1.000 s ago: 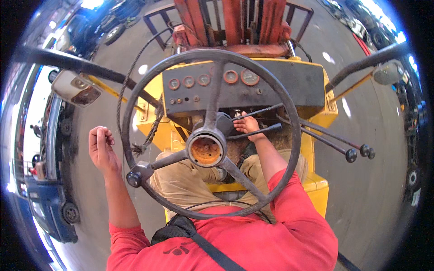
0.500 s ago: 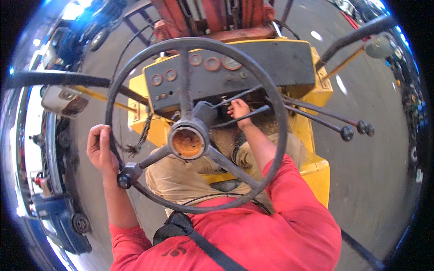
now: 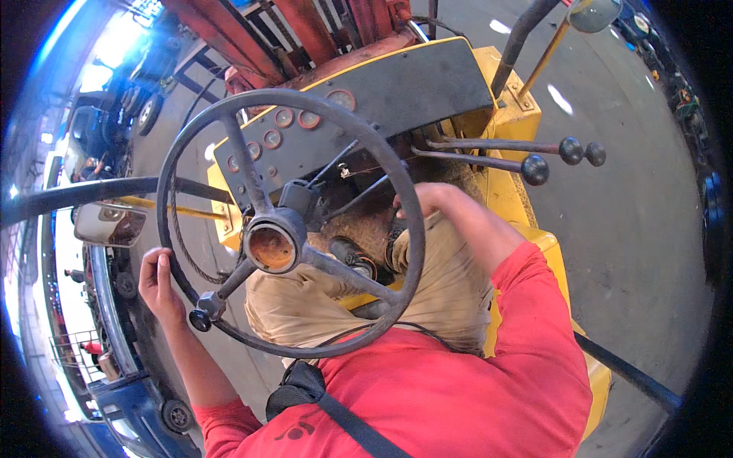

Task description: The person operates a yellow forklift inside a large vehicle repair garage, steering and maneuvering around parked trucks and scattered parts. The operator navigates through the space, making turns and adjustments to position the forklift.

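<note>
A large black steering wheel with a rusty hub stands before me. My left hand is at its left rim, fingers bent against it, just above a spinner knob. My right hand hangs over my right knee, just past the wheel's right rim, which hides part of its fingers. I cannot make out anything in it. A small silver key switch sits under the dark dashboard with its red-rimmed gauges. Two thin column levers stick out behind the wheel, left of my right hand.
Long control levers with black ball knobs reach out to the right. A red mast rises ahead of the yellow body. Black bars and mirrors flank me. A blue vehicle stands on the left.
My right hand has left the key switch and drawn back toward my right knee. My view has turned to the right. The left hand stays at the wheel's left rim.
</note>
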### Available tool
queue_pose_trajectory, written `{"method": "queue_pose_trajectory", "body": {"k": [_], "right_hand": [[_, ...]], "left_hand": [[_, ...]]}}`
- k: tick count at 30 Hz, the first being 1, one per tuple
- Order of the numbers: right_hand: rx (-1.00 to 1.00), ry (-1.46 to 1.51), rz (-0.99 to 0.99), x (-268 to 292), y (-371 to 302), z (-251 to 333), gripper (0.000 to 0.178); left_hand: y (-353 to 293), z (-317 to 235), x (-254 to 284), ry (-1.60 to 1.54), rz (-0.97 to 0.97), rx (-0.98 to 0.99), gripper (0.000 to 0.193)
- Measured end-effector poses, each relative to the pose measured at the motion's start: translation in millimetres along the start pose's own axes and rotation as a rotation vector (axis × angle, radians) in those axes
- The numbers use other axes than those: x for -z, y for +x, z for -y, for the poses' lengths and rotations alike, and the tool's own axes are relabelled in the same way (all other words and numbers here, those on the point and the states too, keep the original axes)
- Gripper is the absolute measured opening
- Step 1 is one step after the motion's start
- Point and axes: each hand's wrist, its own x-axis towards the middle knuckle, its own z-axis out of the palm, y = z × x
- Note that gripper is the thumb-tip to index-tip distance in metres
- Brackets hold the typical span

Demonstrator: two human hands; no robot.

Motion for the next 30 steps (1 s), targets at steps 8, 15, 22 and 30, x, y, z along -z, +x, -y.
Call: {"method": "queue_pose_trajectory", "body": {"k": [8, 15, 22, 30], "right_hand": [[-0.177, 0.888, -0.402, -33.1, -100.8, -162.2, 0.039], [-1.016, 1.352, -1.471, -199.0, -66.1, -456.6, 0.022], [-0.849, 0.081, -0.782, -254.9, 13.6, -527.5, 0.040], [-1.147, 0.558, -0.615, -308.5, 17.1, -528.5, 0.026]], "left_hand": [[-82.3, 0.9, 13.5, 0.163, 0.033, 0.161, 0.024], [-45.2, 46.5, 5.8, -0.501, -0.369, 0.278, 0.030], [-43.1, 35.2, -16.1, -0.605, -0.560, 0.415, 0.019], [-96.3, -24.7, -62.7, -0.300, -0.711, 0.575, 0.037]]}}
